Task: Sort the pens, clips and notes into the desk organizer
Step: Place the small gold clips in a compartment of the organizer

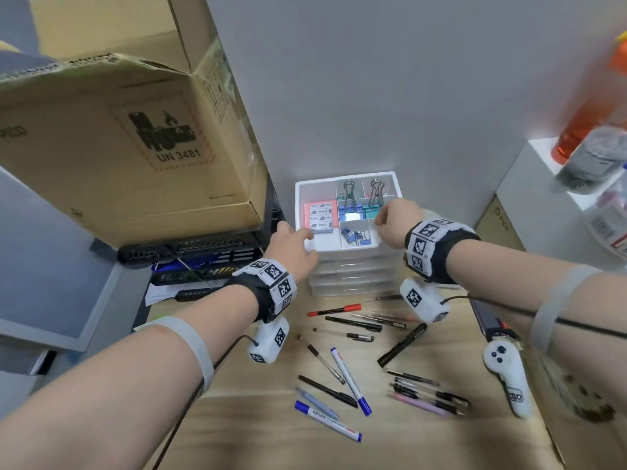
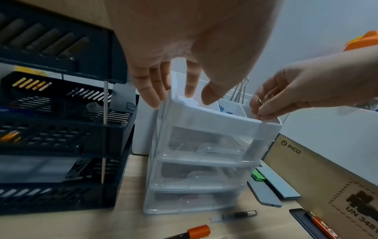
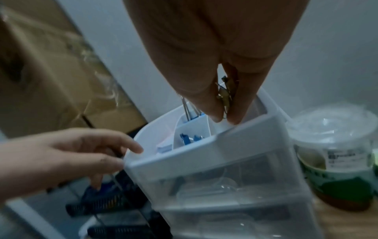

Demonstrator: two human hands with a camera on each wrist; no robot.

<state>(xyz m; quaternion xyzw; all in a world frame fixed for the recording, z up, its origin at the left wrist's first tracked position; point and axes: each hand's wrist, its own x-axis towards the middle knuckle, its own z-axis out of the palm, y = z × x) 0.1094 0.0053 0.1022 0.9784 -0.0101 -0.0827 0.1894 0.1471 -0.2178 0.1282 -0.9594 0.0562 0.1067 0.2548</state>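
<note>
The white desk organizer [image 1: 349,175] stands at the back of the wooden desk, with clear drawers below its divided top tray. A pink notes pad [image 1: 320,215] lies in the left compartment, and binder clips [image 1: 354,235] fill the others. My left hand [image 1: 298,237] rests with fairly straight fingers on the organizer's front left corner [image 2: 174,103], thumb over the rim. My right hand [image 1: 381,225] hovers over the front right compartment and pinches small gold-coloured clips [image 3: 224,97] between thumb and fingers. Several pens and markers [image 1: 351,381] lie scattered on the desk in front.
A large cardboard box [image 1: 135,130] sits on stacked black trays [image 1: 203,256] to the left. A white controller [image 1: 507,378] lies at the right, a brown PICO box [image 1: 498,225] behind it. A lidded food tub [image 3: 335,153] stands right of the organizer, an orange bottle [image 1: 590,113] above.
</note>
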